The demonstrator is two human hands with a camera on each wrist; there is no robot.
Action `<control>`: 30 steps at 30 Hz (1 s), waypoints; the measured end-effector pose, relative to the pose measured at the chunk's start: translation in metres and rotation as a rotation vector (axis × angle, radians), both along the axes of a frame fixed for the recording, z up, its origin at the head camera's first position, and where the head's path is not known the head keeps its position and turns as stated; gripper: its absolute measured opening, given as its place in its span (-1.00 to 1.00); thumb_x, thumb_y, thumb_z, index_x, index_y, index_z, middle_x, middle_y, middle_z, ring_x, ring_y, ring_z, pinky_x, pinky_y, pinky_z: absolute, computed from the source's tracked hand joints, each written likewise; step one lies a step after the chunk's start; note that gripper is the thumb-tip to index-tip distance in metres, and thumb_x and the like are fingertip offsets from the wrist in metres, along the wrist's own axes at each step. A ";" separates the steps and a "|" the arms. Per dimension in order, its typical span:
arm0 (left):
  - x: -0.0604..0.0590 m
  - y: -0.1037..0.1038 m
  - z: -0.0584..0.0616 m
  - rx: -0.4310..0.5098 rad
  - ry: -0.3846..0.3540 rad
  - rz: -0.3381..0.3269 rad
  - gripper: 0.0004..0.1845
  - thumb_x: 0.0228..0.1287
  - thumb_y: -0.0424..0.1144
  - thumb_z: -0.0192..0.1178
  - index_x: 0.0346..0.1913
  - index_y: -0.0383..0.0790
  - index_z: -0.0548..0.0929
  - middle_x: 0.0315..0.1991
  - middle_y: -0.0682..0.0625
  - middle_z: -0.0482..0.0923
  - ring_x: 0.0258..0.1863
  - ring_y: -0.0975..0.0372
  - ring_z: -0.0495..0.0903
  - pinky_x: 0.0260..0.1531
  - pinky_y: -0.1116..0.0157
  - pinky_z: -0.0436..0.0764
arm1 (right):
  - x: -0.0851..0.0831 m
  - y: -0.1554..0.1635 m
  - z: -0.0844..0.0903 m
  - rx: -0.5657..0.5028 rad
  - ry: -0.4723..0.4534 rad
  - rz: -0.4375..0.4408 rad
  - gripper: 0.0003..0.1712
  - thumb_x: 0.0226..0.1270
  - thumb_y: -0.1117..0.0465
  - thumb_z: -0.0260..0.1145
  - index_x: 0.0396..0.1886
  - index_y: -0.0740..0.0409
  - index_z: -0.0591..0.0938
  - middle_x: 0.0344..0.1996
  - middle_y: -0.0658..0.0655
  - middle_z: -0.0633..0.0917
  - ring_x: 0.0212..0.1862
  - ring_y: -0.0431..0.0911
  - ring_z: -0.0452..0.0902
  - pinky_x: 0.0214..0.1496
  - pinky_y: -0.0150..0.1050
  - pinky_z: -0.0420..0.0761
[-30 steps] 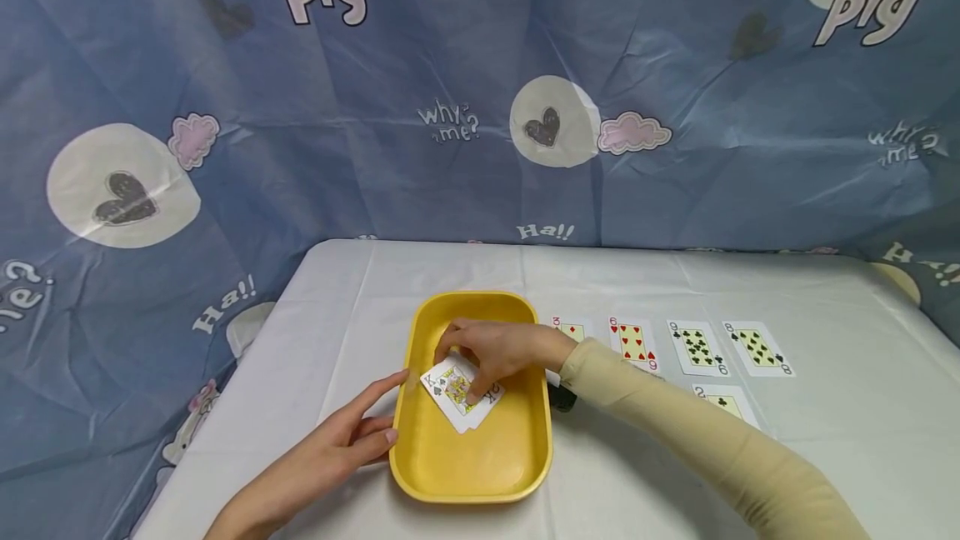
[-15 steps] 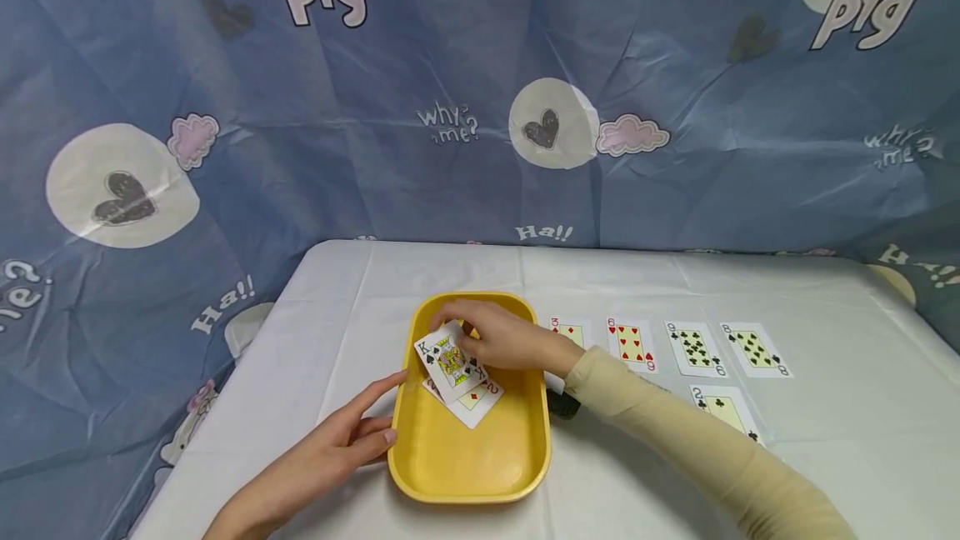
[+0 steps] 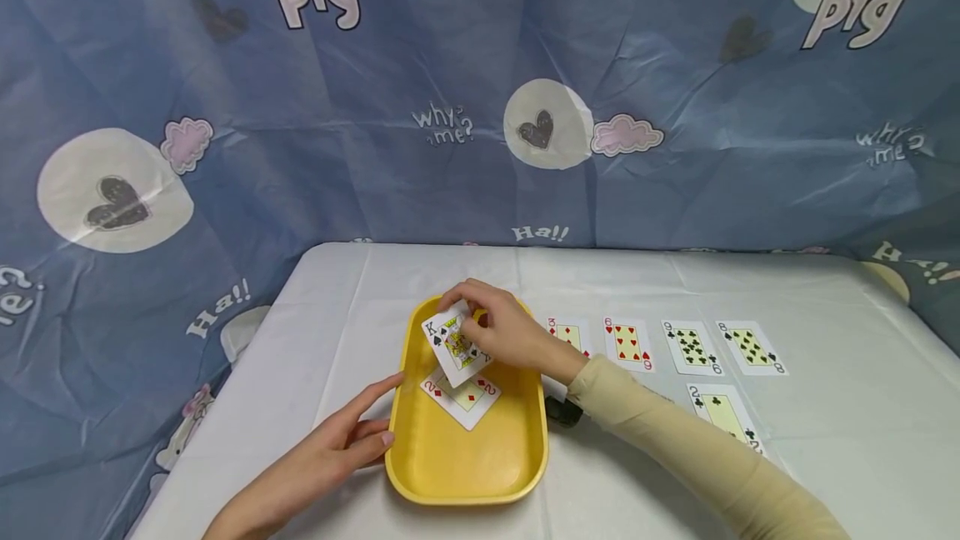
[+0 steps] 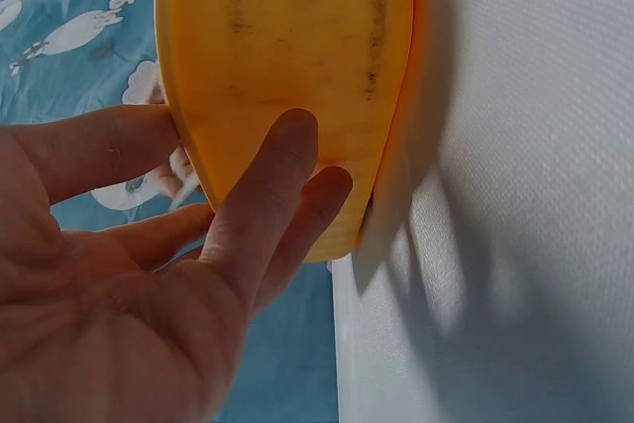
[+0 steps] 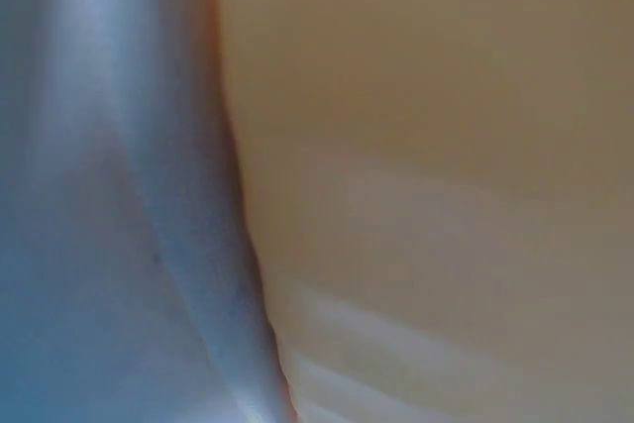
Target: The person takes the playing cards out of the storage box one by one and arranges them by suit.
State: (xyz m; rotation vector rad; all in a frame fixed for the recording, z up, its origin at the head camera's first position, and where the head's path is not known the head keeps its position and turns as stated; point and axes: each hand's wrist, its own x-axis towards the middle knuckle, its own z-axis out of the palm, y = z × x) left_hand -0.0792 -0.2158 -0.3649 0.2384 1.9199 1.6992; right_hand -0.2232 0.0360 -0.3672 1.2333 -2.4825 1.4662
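Note:
In the head view a yellow tray [image 3: 468,469] stands on the white table. Inside lies a two of diamonds [image 3: 471,415], face up. Above it my right hand [image 3: 510,332] pinches a king of spades [image 3: 454,363] between thumb and fingers, the card tilted over the tray's far half. My left hand [image 3: 330,448] touches the tray's left side with fairly straight fingers. The left wrist view shows its fingertips [image 4: 295,131] against the tray's outer wall [image 4: 297,37]. Only a blurred beige sleeve [image 5: 426,195] and pale cloth fill the right wrist view.
Right of the tray, a row holds a three of diamonds [image 3: 568,334], six of hearts [image 3: 628,346], nine of clubs [image 3: 692,348] and eight of clubs [image 3: 752,348]. Nearer lies a two of clubs [image 3: 723,415]. A small black object [image 3: 562,412] sits under the right forearm.
My right hand has lifted the king of spades off the two of diamonds and moved it away toward the tray's far end, uncovering the two. The left hand stays at the tray's side.

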 end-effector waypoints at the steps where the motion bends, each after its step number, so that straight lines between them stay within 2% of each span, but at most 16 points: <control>1: 0.000 0.000 -0.001 0.004 0.000 -0.001 -0.29 0.53 -0.19 0.04 0.58 0.02 -0.05 0.35 -0.36 0.30 0.26 -0.02 0.43 0.13 0.11 0.54 | 0.000 0.000 0.000 -0.035 0.000 -0.010 -0.54 0.25 0.46 0.09 -0.04 -0.15 0.63 -0.07 -0.22 0.58 -0.23 -0.19 0.47 -0.24 -0.27 0.56; 7: -0.001 0.000 -0.002 0.013 -0.010 -0.007 -0.29 0.54 -0.19 0.02 0.59 0.01 -0.06 0.36 -0.38 0.28 0.28 -0.03 0.42 0.13 0.10 0.54 | 0.002 0.005 0.000 -0.170 -0.023 -0.047 -0.54 0.29 0.47 0.08 0.00 -0.10 0.64 -0.03 -0.15 0.58 -0.24 -0.14 0.53 -0.23 -0.20 0.61; 11: -0.001 0.000 -0.002 0.003 -0.018 -0.003 -0.29 0.54 -0.18 0.02 0.59 0.01 -0.07 0.36 -0.38 0.28 0.27 -0.04 0.43 0.13 0.09 0.54 | 0.004 0.011 0.003 -0.203 -0.103 -0.063 -0.55 0.32 0.47 0.08 0.05 -0.05 0.63 0.03 -0.10 0.59 -0.21 -0.11 0.57 -0.24 -0.22 0.62; 19: 0.000 0.000 0.000 0.003 0.009 -0.011 -0.28 0.54 -0.19 0.03 0.59 0.00 -0.07 0.35 -0.38 0.29 0.26 -0.03 0.43 0.14 0.11 0.53 | 0.012 0.026 0.009 -0.218 -0.233 -0.104 -0.56 0.32 0.45 0.13 0.09 -0.03 0.64 0.04 -0.05 0.62 -0.22 -0.06 0.61 -0.27 -0.28 0.55; 24: 0.000 0.000 0.000 -0.001 0.006 -0.007 -0.28 0.54 -0.19 0.03 0.59 0.00 -0.07 0.36 -0.37 0.29 0.27 -0.03 0.43 0.13 0.11 0.54 | 0.018 0.041 0.012 -0.209 -0.266 -0.113 -0.56 0.35 0.44 0.14 0.08 -0.08 0.64 0.04 -0.03 0.62 -0.17 -0.02 0.61 -0.25 -0.26 0.55; 30: -0.001 0.000 0.000 -0.006 -0.012 -0.004 -0.27 0.53 -0.16 0.04 0.59 0.00 -0.08 0.36 -0.38 0.29 0.27 -0.04 0.43 0.13 0.09 0.54 | 0.024 0.061 0.017 -0.222 -0.297 -0.120 -0.59 0.39 0.45 0.13 0.11 0.02 0.62 0.10 0.04 0.60 -0.07 0.02 0.59 -0.17 -0.23 0.61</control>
